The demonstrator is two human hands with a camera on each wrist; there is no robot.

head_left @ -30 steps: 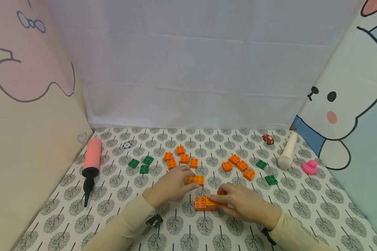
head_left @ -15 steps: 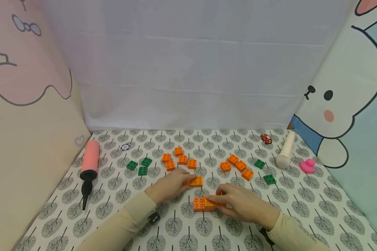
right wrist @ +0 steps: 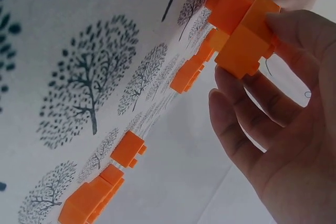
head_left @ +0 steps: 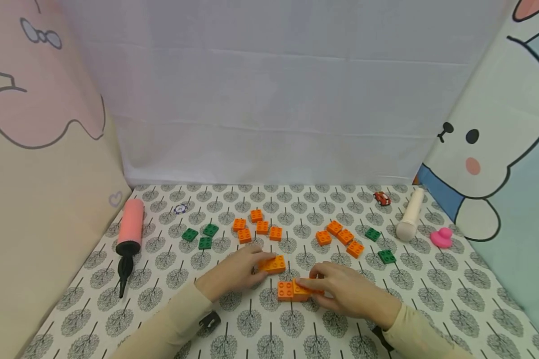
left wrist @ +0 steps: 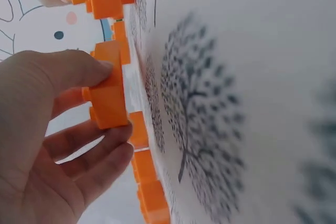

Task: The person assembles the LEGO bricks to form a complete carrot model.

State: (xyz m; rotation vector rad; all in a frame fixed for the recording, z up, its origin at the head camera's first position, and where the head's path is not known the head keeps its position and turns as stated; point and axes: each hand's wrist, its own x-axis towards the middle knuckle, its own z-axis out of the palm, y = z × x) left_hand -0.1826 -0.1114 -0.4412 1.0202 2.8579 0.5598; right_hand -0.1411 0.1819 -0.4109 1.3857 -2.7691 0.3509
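My left hand (head_left: pixel 231 270) pinches an orange toy building brick (head_left: pixel 275 265) between thumb and fingers, low over the table. In the left wrist view the thumb lies against one side of this brick (left wrist: pixel 110 95), with fingertips at its end. My right hand (head_left: pixel 348 293) grips a second orange brick (head_left: pixel 300 286), which sits over the right part of another orange brick (head_left: pixel 285 291). The right wrist view shows the gripped brick (right wrist: pixel 249 40) against the lower one (right wrist: pixel 234 4). Whether their studs are fully pressed together cannot be told.
Behind the hands lie loose orange bricks (head_left: pixel 262 228) and more orange bricks (head_left: pixel 334 228) to the right. Green bricks (head_left: pixel 205 243) lie on both sides. A pink pump (head_left: pixel 132 222), poker chip (head_left: pixel 180 209), red toy car (head_left: pixel 382 198), whitish cylinder (head_left: pixel 410 214) and pink duck (head_left: pixel 441 238) stand farther out.
My left hand has drawn its brick slightly left and nearer to me, its fingers shifting on the brick. My right hand stays in place on the stacked brick.
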